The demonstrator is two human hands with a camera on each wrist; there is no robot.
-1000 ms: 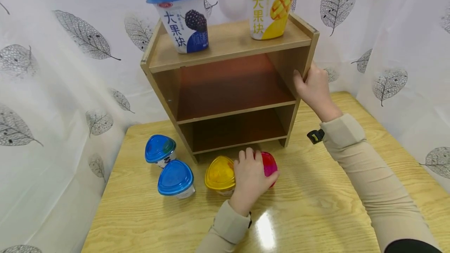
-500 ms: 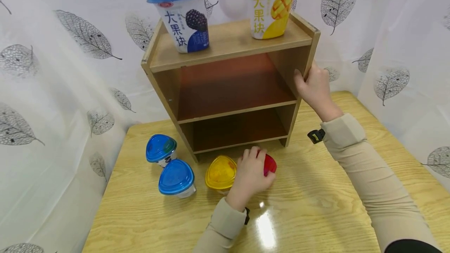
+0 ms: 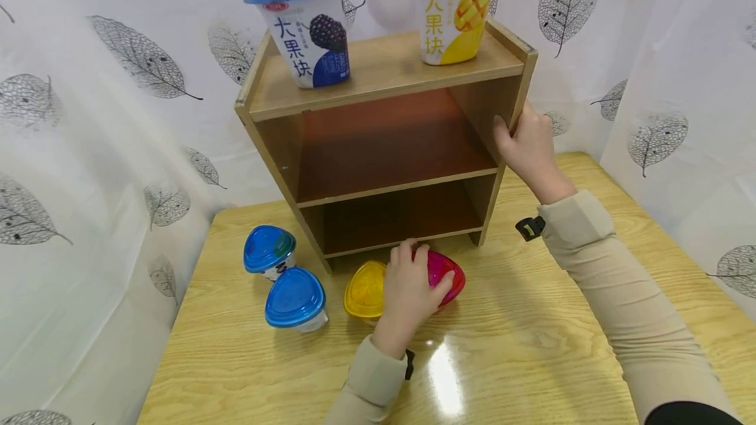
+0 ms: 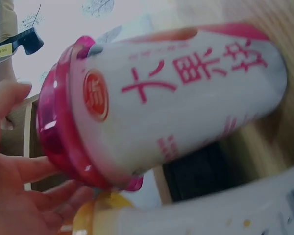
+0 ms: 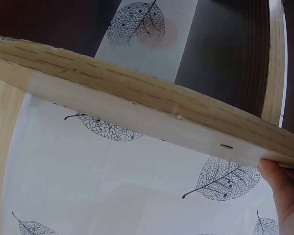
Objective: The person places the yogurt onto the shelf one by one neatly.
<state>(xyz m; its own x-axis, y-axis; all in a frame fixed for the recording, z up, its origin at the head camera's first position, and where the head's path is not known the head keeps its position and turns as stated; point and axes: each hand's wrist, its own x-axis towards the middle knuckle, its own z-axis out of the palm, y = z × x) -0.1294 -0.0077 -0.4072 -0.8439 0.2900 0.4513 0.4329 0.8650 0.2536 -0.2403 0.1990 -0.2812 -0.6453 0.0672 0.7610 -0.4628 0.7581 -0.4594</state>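
Note:
My left hand (image 3: 407, 287) reaches over a pink-lidded yogurt cup (image 3: 444, 275) in front of the shelf. In the left wrist view, its fingers (image 4: 32, 169) lie along the lid's edge and the thumb is spread away from it. The cup's white wall with pink lettering faces that camera. Close beside it stands a yellow-lidded cup (image 3: 364, 290), partly covered by the hand in the head view. My right hand (image 3: 527, 149) grips the right side panel of the small wooden shelf (image 3: 384, 61), thumb on the inner face; in the right wrist view only part of this hand shows.
Two blue-lidded cups (image 3: 295, 298) stand at the shelf's left front corner. On the shelf top are a larger blue-lidded cup (image 3: 313, 38) and a yellow-lidded one (image 3: 453, 18). A leaf-print sheet (image 3: 136, 117) hangs around the wooden table (image 3: 520, 346).
My left hand has slid left, and its fingers have spread from the pink lid, so more of that lid shows. The right hand keeps its grip on the shelf.

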